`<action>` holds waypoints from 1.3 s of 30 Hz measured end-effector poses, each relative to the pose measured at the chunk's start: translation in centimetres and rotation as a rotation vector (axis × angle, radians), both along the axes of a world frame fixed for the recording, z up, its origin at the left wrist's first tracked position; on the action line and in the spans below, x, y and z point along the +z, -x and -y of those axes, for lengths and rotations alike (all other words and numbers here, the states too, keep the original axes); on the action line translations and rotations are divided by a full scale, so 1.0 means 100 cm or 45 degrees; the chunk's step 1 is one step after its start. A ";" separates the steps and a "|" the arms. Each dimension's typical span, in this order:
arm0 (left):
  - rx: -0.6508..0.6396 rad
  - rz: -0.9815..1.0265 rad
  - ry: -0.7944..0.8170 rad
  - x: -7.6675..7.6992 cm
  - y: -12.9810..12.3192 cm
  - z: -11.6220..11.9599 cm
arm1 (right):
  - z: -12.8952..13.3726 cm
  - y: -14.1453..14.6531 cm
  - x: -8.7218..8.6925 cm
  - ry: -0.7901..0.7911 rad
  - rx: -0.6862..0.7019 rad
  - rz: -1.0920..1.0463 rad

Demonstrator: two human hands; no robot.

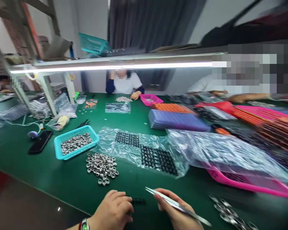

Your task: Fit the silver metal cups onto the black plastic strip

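Note:
My left hand (112,209) is closed at the bottom centre, its fingertips on one end of a small dark black strip (138,201) lying on the green table. How much of the strip the fingers cover is hidden. Metal tweezers (166,200) are gripped in my right hand (179,220), their tips pointing left above the strip and slightly apart. Just beyond my left hand lies a loose pile of small silver metal rings (102,166). Behind that pile a turquoise basket (58,150) holds more such silver pieces.
Black gridded parts (158,159) lie on clear plastic film (108,143). To the right are a plastic-wrapped stack (220,147), a pink basket (256,188) and linked metal pieces (228,212). A phone (40,142) lies left. Two people sit across the table under a lamp bar (124,66).

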State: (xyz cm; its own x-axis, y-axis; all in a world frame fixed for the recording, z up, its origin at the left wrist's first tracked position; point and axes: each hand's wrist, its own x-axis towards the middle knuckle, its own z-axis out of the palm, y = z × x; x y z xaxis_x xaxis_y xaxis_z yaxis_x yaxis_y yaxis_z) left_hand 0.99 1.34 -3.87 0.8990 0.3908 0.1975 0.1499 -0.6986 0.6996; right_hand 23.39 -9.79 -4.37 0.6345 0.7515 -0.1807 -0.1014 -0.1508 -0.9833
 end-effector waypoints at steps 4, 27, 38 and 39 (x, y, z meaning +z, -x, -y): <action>-0.021 0.106 -0.288 -0.011 -0.006 -0.003 | -0.015 0.002 0.015 -0.038 -0.073 -0.021; 0.023 0.244 -0.762 -0.005 -0.032 0.013 | -0.007 0.027 0.010 0.128 -0.118 0.392; 0.045 0.232 -0.840 -0.001 -0.033 0.017 | -0.007 0.043 0.021 0.157 -0.219 0.483; 0.041 0.224 -0.845 -0.002 -0.032 0.017 | -0.007 0.044 0.021 0.158 -0.218 0.492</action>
State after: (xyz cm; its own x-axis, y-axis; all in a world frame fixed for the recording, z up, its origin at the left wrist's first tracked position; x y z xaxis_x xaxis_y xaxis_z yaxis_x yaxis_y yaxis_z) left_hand 4.22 -0.35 -4.07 0.8218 0.1625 0.5462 0.1010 -0.9848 0.1411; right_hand 19.04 -9.07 -2.25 0.7868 0.6172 0.0122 0.2368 -0.2835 -0.9293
